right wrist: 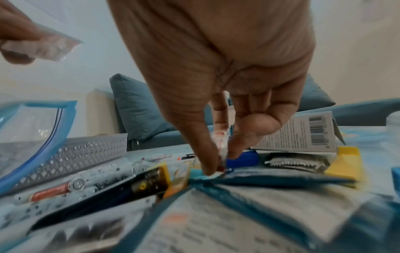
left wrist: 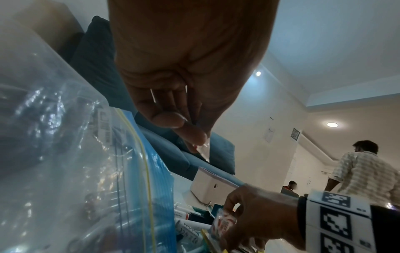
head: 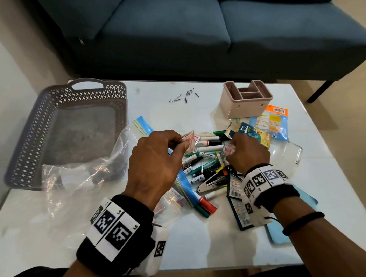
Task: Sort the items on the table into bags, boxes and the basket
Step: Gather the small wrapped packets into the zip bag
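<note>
My left hand is raised over the pile and pinches a few small white-and-red sachets between thumb and fingers; the right wrist view shows them as sachets at the top left. My right hand reaches down into the pile and pinches another small red-printed sachet between thumb and forefinger. Below both hands lies a heap of markers and pens. The grey perforated basket stands at the left and the pink compartment box at the back right.
A clear zip bag with a blue seal lies under my left hand, and a crumpled clear bag sits before the basket. Printed packets, a stapler, hairpins and a clear container lie around. A blue sofa stands behind.
</note>
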Demonstrator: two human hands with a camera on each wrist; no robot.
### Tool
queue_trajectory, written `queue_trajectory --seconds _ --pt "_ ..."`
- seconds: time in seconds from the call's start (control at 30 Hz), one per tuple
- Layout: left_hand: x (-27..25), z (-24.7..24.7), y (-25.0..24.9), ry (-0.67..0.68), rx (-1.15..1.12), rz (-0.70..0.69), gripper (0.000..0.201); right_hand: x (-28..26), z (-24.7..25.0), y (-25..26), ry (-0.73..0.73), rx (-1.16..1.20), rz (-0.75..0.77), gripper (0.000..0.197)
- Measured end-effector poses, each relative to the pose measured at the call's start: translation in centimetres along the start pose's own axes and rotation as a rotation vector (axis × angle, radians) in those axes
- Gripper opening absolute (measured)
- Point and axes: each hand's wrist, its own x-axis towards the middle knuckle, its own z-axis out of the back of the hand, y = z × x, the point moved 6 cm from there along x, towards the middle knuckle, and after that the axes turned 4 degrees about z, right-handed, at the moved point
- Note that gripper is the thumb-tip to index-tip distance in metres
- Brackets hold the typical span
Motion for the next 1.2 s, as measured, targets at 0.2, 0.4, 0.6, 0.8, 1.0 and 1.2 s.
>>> queue_trajectory --seconds 0.2,0.4,0.6,0.8,1.0,1.2 --pt "0.4 0.5 0.6 -0.009 0.001 0.011 0.009 0.0 2.5 1.8 0.068 0.782 0.057 0.018" --pt "0.7 1.2 0.2 -0.019 -0.028 0.012 0.009 -2.5 1.9 6.3 0.599 1.271 0.167 0.036" --pt "0.7 0.1 -0.3 0.022 0.049 0.032 0.018 -2.3 1.7 6.6 0.515 1.342 0.160 0.040" --pt "-1.6 -1.7 0.0 0.389 0.786 -0.106 0.041 -1.5 1.5 5.7 0.243 1.077 0.185 0.018" --pt "-1.9 0.3 -1.8 0.301 0.671 -0.146 0.035 -3.0 1.1 9.2 0.340 1.056 0.312 0.016" --pt "-2.6 2.8 -2.9 0.246 0.609 -0.184 0.036 -5.1 0.9 13.7 0.550 0.798 0.520 0.047"
